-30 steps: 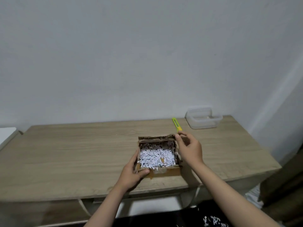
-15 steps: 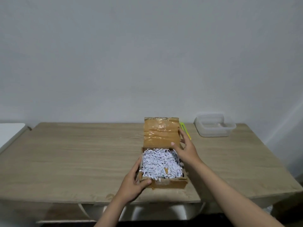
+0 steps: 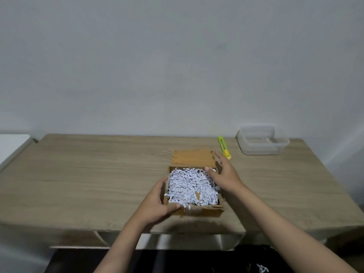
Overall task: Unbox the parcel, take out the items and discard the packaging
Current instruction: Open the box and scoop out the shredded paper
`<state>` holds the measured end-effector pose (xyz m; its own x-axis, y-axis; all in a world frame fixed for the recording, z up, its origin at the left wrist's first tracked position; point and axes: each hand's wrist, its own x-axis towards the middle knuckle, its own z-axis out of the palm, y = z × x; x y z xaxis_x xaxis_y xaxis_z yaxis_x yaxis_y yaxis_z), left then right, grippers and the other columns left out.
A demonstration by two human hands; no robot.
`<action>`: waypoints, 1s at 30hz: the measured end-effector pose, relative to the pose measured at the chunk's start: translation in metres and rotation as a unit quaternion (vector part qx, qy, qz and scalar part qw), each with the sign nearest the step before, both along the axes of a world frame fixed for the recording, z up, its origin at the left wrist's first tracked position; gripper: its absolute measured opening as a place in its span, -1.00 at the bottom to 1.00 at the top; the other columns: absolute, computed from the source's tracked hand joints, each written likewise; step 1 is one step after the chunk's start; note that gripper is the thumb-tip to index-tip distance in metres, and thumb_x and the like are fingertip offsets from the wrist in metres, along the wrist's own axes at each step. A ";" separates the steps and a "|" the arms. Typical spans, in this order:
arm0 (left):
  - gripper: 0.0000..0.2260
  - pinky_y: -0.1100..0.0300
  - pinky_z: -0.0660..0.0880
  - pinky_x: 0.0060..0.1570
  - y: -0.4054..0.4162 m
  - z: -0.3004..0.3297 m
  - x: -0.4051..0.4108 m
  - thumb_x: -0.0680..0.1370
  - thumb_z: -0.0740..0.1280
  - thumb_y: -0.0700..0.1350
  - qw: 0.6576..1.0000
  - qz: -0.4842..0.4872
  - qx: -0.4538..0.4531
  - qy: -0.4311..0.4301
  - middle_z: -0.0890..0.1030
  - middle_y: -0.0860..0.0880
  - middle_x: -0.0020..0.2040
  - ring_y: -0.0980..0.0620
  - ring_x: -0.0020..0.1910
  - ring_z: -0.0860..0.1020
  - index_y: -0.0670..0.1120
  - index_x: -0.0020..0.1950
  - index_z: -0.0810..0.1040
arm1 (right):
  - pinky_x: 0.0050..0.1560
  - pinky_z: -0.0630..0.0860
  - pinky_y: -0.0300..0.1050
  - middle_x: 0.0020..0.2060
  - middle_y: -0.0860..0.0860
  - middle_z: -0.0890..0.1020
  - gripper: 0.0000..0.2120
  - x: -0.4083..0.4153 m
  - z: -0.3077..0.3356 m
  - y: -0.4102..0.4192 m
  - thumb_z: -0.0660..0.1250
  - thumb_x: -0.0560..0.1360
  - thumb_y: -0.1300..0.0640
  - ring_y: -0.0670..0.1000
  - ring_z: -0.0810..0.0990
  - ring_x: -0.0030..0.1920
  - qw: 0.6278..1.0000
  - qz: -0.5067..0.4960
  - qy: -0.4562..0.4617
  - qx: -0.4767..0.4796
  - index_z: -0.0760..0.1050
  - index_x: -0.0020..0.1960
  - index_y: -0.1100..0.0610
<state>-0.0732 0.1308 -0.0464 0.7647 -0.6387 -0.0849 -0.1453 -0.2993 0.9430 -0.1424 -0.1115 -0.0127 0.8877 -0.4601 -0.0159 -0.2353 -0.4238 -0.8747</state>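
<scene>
1. The box [image 3: 194, 208] sits near the front edge of the desk [image 3: 98, 174], its flap [image 3: 192, 157] folded flat behind it.
2. My left hand [image 3: 157, 202] grips the box's near-left corner, thumb along the front wall, fingers curled round the side.
3. My right hand [image 3: 223, 174] rests on the far-right rim with fingers nearly straight, holding nothing.
4. Shredded paper [image 3: 190, 186] fills the box to the rim; I can't see any items under it.
5. I judge the cardboard light but stiff enough to hold by its walls.
6. The shreds look loose and soft and would likely spill, so I'd scoop them in handfuls.
7. The cutter [image 3: 224, 146] lies just beyond my right hand.
</scene>
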 end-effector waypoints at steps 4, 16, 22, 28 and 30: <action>-0.21 0.28 0.23 0.27 -0.020 0.020 0.000 0.26 0.58 0.00 0.985 0.036 0.038 -0.166 0.35 0.10 0.27 0.15 0.27 0.32 -0.03 0.41 0.30 | 0.31 0.38 -0.08 0.26 0.00 0.43 -0.47 -0.024 0.011 0.013 0.41 0.43 0.05 -0.12 0.41 0.22 0.993 0.003 -0.046 -0.110 0.35 0.37 0.05; -0.29 0.14 0.43 0.09 -0.059 0.033 0.023 0.30 0.52 0.05 0.896 -0.165 0.283 -0.299 0.48 -0.05 0.25 -0.05 0.20 0.47 -0.04 0.38 0.33 | 0.32 0.32 -0.13 0.34 0.10 0.33 -0.09 -0.010 -0.003 0.024 0.57 0.23 -0.06 0.07 0.36 0.34 0.970 0.131 0.144 -0.147 0.23 0.44 0.13; -0.52 0.11 0.46 -0.01 -0.056 0.039 0.029 0.38 0.46 0.12 0.889 -0.186 0.268 -0.321 0.52 -0.05 0.10 -0.03 0.06 0.51 -0.05 0.22 0.53 | 0.14 0.32 -0.31 0.26 0.04 0.43 -0.24 -0.014 -0.006 0.020 0.57 0.24 -0.03 -0.01 0.46 0.25 0.980 0.111 0.116 -0.117 0.37 0.35 0.13; -0.27 0.08 0.32 0.33 -0.059 0.031 0.039 0.31 0.52 0.09 0.878 -0.217 0.281 -0.321 0.09 -0.12 0.53 -0.10 0.45 0.21 -0.03 0.41 0.32 | 0.26 0.36 -0.14 0.24 0.03 0.26 0.01 -0.013 -0.011 0.018 0.59 0.11 -0.17 0.01 0.34 0.26 0.970 0.119 0.155 -0.144 0.20 0.43 0.04; -0.12 0.00 0.30 0.36 -0.065 0.031 0.039 0.33 0.50 0.11 0.842 -0.232 0.341 -0.348 -0.02 -0.11 0.56 -0.12 0.49 0.14 -0.03 0.50 0.11 | 0.25 0.37 -0.10 0.27 0.05 0.30 0.05 -0.010 -0.010 0.014 0.59 0.09 -0.17 0.02 0.31 0.29 0.965 0.132 0.166 -0.153 0.15 0.45 -0.01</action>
<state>-0.0339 0.0658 -0.0149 0.4615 -0.8673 -0.1868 -0.8428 -0.4943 0.2131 -0.1519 -0.0975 -0.0227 0.9442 -0.2461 -0.2188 -0.3290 -0.7334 -0.5949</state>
